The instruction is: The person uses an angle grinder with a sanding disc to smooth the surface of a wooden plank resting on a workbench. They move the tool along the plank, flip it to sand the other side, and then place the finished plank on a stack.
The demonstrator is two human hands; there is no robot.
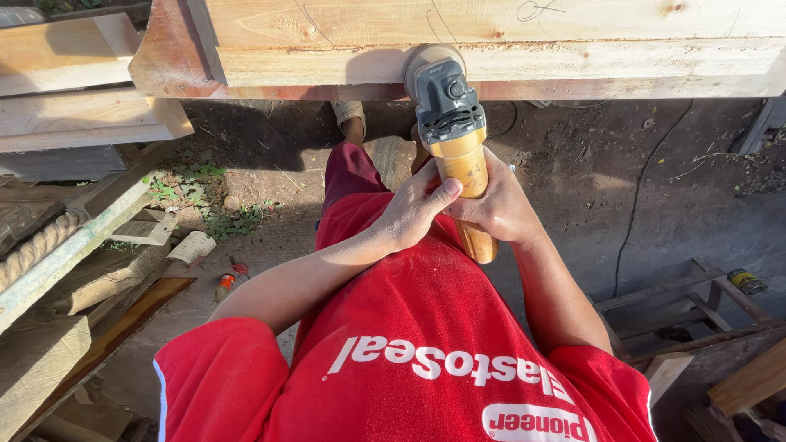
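Both my hands grip a yellow angle grinder [461, 155] with a grey head. My left hand [407, 214] wraps the body from the left, thumb laid across it. From the other side, my right hand [501, 206] closes around the same yellow body. The grinder's round sanding disc [424, 59] presses against the lower edge of a long pale wooden beam [491, 49] that runs across the top of the view. My red shirt [409, 344] fills the lower middle, and one sandalled foot [348, 115] shows under the beam.
Stacked planks [74, 90] and a carved twisted post [37, 245] lie at the left. A small can [747, 281] and a wooden frame [679, 307] sit at the right on bare dirt. A dark cable [634, 205] trails over the ground.
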